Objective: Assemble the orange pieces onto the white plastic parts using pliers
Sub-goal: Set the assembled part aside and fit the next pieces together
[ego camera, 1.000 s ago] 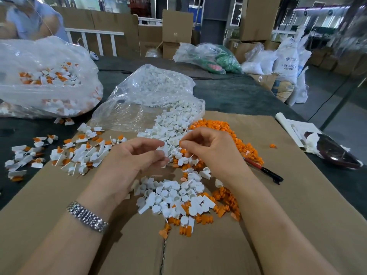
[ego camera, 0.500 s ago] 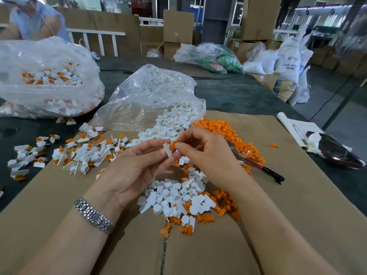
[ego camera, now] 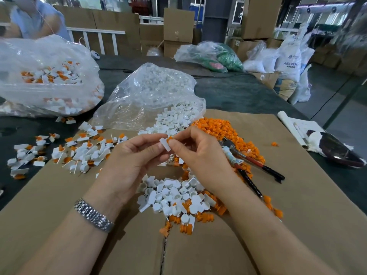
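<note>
My left hand (ego camera: 131, 161) pinches a small white plastic part (ego camera: 165, 144) above the cardboard. My right hand (ego camera: 200, 155) pinches an orange piece (ego camera: 170, 139) against the top of that white part. Below the hands lies a heap of loose white parts (ego camera: 170, 195) mixed with orange pieces. A pile of orange pieces (ego camera: 222, 128) sits to the right. Pliers (ego camera: 256, 165) with red and black handles lie on the cardboard, just right of my right hand, untouched.
Assembled white-and-orange parts (ego camera: 79, 151) are scattered at the left. An open clear bag of white parts (ego camera: 151, 96) lies behind the hands, and a bag of assembled parts (ego camera: 45, 76) at the far left. A cardboard sheet (ego camera: 297, 195) covers the table. A dark scoop (ego camera: 335, 151) rests at the right edge.
Both hands have lifted from the pile, bringing a white part and an orange piece together. The pliers have come into fuller view beside my right hand.
</note>
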